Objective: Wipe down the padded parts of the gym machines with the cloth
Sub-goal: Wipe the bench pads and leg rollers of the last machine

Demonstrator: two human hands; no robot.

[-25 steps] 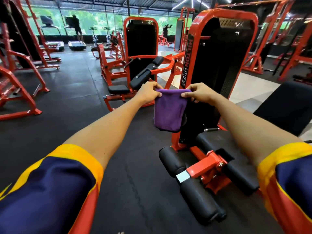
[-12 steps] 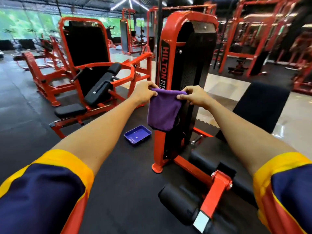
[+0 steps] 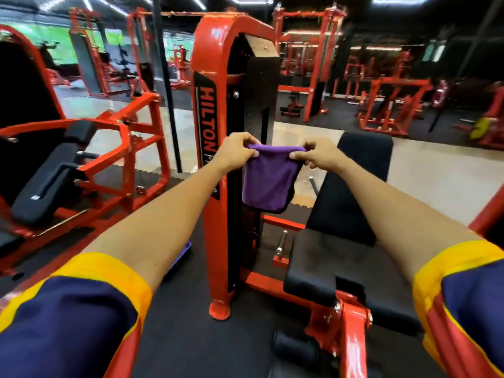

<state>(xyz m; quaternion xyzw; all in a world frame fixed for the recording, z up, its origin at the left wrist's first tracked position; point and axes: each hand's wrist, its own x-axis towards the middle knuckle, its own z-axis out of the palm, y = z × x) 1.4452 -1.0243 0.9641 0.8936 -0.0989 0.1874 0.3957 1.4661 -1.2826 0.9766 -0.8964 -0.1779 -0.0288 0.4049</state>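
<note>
Both arms stretched out, the left hand (image 3: 236, 152) and right hand (image 3: 313, 155) pinch the purple fabric cloth's (image 3: 268, 180) top corners before the red steel weight tower (image 3: 215, 132), black padded seat (image 3: 335, 257) just right.

Purple cloth (image 3: 268, 181) held up in the air by its top edge, with black machine pads below and beside it

The cloth is folded, with a dark trim along its lower edge, and hangs slack from its upper corners, one pinched by the left hand (image 3: 236, 152) and the other by the right hand (image 3: 317, 156); it touches no pad. Lower right lies a flat black seat pad (image 3: 327, 266), with a tilted back pad (image 3: 354, 186) rising behind it just right of the cloth. A dark roller pad (image 3: 294, 347) sits blurred at the bottom edge. Well to the left, another red machine carries a long pad (image 3: 46, 186) sloping upward and a small pad (image 3: 81, 130) above it
</note>
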